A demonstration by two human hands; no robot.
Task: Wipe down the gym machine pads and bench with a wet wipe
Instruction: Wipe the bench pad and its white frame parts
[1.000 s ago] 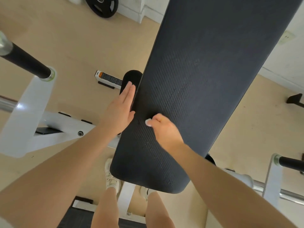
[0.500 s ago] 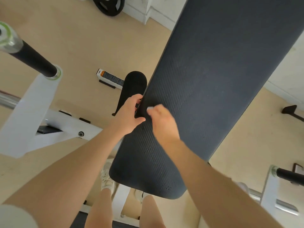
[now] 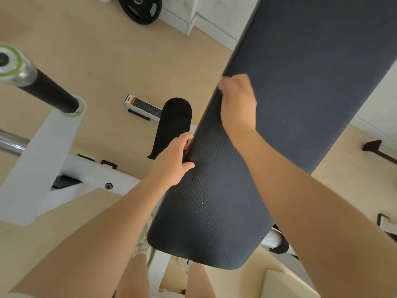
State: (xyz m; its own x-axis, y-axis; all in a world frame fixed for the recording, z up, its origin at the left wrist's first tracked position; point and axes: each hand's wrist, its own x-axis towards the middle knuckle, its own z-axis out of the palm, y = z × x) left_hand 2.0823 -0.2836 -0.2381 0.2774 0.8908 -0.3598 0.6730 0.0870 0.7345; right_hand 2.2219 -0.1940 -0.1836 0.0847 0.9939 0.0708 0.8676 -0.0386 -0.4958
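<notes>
A long dark ribbed bench pad [image 3: 300,104] runs from the bottom centre up to the top right. My left hand [image 3: 174,162] grips the pad's left edge, thumb on top and fingers curled under. Farther up that same edge, my right hand [image 3: 238,104] presses a white wet wipe [image 3: 221,84] against the pad; only a small blurred corner of the wipe shows past the knuckles. A smaller black pad [image 3: 174,123] lies below the bench on the left.
The white machine frame [image 3: 40,160] and a black-gripped bar [image 3: 49,91] with a chrome end stand at the left. A black weight plate [image 3: 139,7] leans at the back wall. My legs and shoes show below the pad's near end.
My right hand has slid with the wipe up the pad's left edge, away from me. My left hand went from lying flat beside the pad to gripping its edge.
</notes>
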